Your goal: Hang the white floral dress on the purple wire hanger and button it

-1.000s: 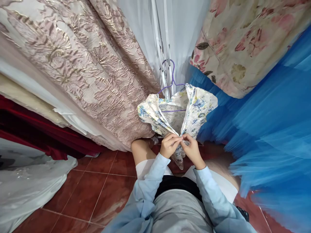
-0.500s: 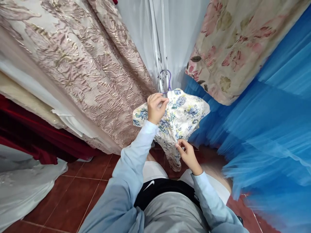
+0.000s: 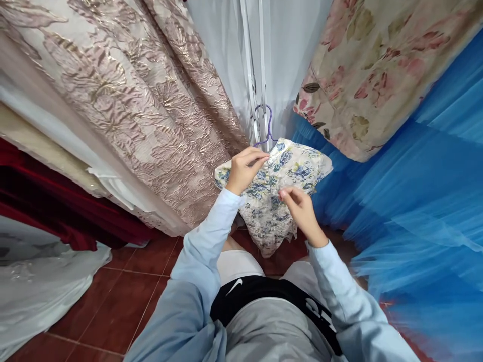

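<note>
Two hands were at one flowered garment, which hung on one purple hanger.
The garment [image 3: 264,211] was in front of the person's knees, and its one hanger [image 3: 270,119] showed the hook against two white bars [image 3: 247,55]. The left hand [image 3: 243,168] was pinching the top edge near the neck; the right hand [image 3: 302,208] was lower, its thumb and forefinger close together before the cloth, but I could not tell if they held any of it. Around stood one pink textured drape [image 3: 124,100], one rose-printed cloth [image 3: 370,85] and one mass of blue tulle [image 3: 426,201].
</note>
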A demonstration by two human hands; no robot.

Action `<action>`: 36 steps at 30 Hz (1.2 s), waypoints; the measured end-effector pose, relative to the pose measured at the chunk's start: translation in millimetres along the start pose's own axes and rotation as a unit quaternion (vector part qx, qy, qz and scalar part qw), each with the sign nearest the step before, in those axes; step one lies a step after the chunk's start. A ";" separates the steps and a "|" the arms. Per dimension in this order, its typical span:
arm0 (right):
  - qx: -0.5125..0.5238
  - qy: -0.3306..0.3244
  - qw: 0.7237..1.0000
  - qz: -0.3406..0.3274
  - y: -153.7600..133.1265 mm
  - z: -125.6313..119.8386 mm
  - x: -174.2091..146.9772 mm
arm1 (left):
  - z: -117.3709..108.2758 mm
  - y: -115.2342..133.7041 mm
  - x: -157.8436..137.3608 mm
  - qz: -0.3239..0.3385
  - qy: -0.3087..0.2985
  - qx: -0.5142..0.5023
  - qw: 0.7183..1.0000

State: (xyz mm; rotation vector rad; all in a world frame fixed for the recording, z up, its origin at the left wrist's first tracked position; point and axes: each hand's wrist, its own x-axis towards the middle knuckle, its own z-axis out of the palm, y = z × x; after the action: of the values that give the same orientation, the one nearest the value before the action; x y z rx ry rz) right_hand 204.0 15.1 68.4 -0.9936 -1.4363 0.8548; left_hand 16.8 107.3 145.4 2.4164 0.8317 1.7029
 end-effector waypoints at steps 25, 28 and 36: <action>0.105 -0.010 0.994 -0.032 -9.3 30.5 79.1 | 4.2 12.3 -14.0 0.014 -0.085 0.110 0.990; 0.082 0.010 0.996 -0.041 -4.3 34.8 76.5 | 7.6 13.3 -17.2 0.013 -0.051 0.125 0.991; 0.037 0.027 0.999 -0.016 17.3 41.0 91.4 | 14.7 12.8 -10.2 0.024 0.050 0.083 0.995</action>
State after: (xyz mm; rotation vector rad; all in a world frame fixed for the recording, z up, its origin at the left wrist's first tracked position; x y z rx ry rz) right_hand 164.3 107.5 83.2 -0.9277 -1.3624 0.8464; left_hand 32.4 95.3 135.7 2.4921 0.9713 1.8545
